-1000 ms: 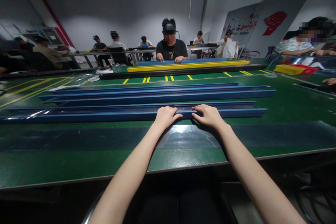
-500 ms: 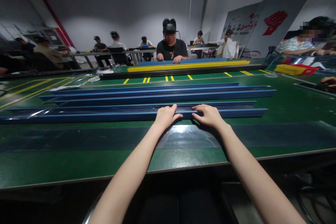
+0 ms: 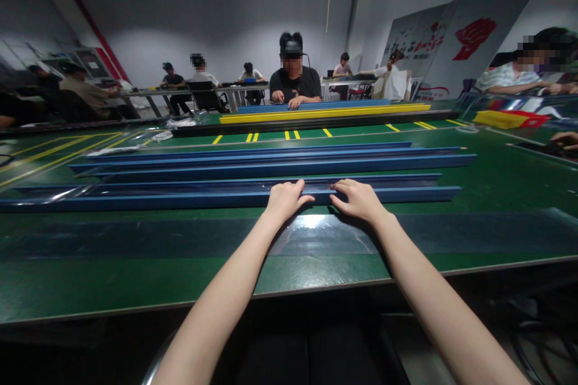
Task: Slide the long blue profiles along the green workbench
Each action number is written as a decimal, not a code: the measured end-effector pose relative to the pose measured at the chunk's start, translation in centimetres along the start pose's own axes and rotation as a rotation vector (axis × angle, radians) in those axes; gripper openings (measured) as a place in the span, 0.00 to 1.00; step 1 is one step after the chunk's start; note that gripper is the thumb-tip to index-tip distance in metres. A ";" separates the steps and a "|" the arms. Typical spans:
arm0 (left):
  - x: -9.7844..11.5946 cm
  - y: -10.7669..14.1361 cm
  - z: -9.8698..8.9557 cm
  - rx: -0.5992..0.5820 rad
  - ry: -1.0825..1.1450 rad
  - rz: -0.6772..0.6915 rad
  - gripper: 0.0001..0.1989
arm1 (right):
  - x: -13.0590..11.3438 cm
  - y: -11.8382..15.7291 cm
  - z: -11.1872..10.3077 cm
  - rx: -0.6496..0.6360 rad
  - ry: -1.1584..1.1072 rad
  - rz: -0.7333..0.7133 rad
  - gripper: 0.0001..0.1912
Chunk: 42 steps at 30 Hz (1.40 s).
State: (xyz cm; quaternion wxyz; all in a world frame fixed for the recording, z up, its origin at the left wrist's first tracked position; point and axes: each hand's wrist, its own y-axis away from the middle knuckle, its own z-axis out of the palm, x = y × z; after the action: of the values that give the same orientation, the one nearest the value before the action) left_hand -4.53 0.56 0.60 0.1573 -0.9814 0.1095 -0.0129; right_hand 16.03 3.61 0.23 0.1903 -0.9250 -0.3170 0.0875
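My left hand (image 3: pixel 284 200) and my right hand (image 3: pixel 359 198) are on the nearest long blue channel (image 3: pixel 415 195), a little apart at its middle. Each hand has its fingers over the channel's front wall and its thumb on the near side. The fingertips inside the channel are partly hidden. A clear film shines inside the channel toward the left. Between this channel and my body, a long transparent plastic strip (image 3: pixel 149 237) lies flat beneath my wrists.
More blue channels (image 3: pixel 289 165) lie just beyond. Farther back are a black bar (image 3: pixel 361 121) and a yellow bar (image 3: pixel 325 113), with a person (image 3: pixel 295 81) seated behind them. A yellow and red tray (image 3: pixel 508 120) is at right. The green table's front edge (image 3: pixel 325 287) runs below my forearms.
My hands and the blue channel stay where they were. Across the table, the seated person's hands have shifted slightly to the left.
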 end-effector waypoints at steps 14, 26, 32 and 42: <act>0.1 0.2 -0.3 0.053 0.080 0.017 0.17 | -0.9 -0.7 0.7 0.082 0.017 -0.107 0.08; 0.2 0.1 -0.3 0.053 0.093 0.002 0.17 | -1.1 -0.8 0.3 0.066 0.066 -0.122 0.07; 0.1 0.3 -0.2 0.035 0.080 0.015 0.18 | -1.1 -0.8 0.2 0.065 0.120 -0.140 0.07; 0.3 0.4 -0.6 0.033 0.055 0.066 0.17 | -0.5 -0.4 -0.4 0.048 0.088 -0.111 0.08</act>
State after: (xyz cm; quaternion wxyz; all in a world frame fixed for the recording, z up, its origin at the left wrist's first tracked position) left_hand -4.32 -0.07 1.02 0.1708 -0.9737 0.1461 -0.0368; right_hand 15.51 3.51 0.77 0.2309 -0.9041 -0.3570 0.0437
